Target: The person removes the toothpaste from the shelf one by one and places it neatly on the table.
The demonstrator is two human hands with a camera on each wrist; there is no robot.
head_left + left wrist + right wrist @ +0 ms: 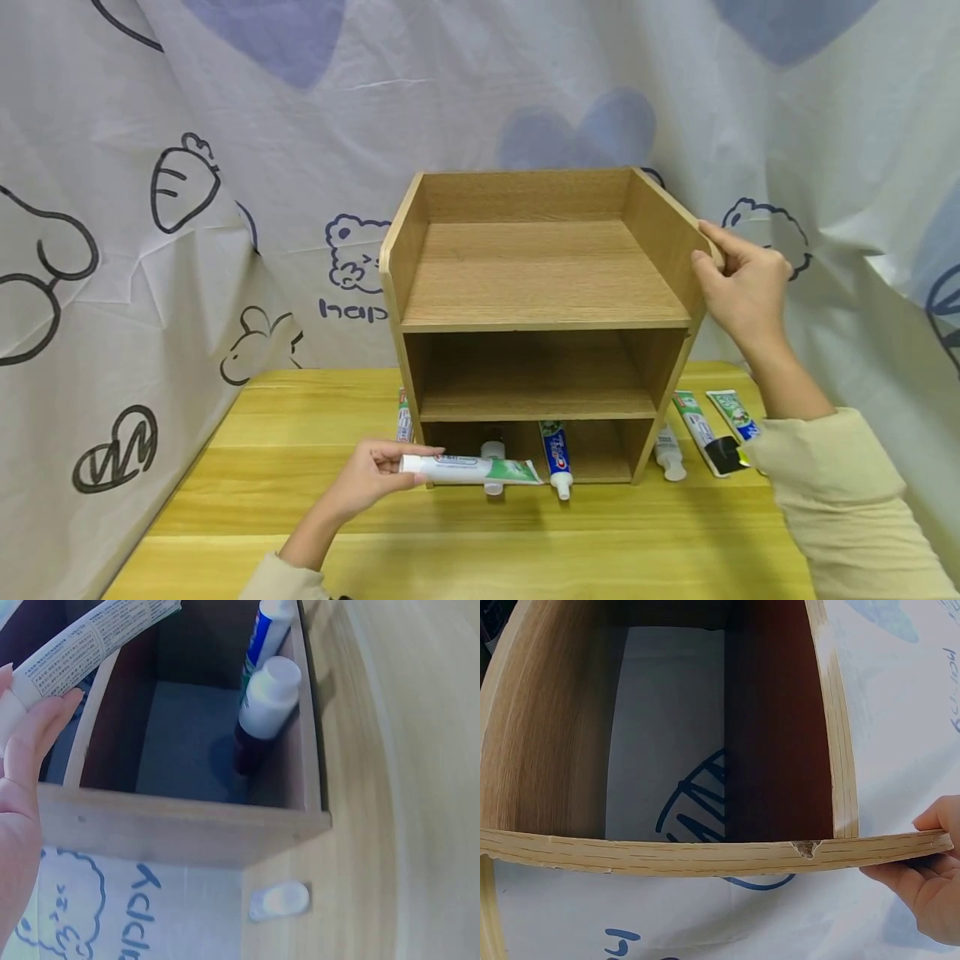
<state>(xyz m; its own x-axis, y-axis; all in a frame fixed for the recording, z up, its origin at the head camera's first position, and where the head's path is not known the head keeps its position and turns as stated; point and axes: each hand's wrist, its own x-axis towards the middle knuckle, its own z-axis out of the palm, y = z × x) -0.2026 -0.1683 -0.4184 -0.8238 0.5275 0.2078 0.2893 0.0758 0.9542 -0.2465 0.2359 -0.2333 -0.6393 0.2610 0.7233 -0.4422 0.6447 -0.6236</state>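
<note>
My left hand [367, 479] pinches a white and green toothpaste tube [461, 469] by its cap end, level in front of a wooden shelf [546, 323]. Up at the right side panel of that shelf, my right hand [750, 292] grips the top edge, thumb on the inner side. The right wrist view shows the fingers beneath the panel edge [667, 855]. In the lowest compartment lie a blue toothpaste tube [556, 454] and a white-capped tube [492, 487], caps outward. The held tube partly hides the white-capped one.
Right of the shelf lie a white tube [668, 454], a red, white and green tube [697, 425] and a green and blue tube [733, 412]. Another tube [404, 417] lies by its left side. A printed cloth [247, 200] hangs behind the wood-grain table [300, 408].
</note>
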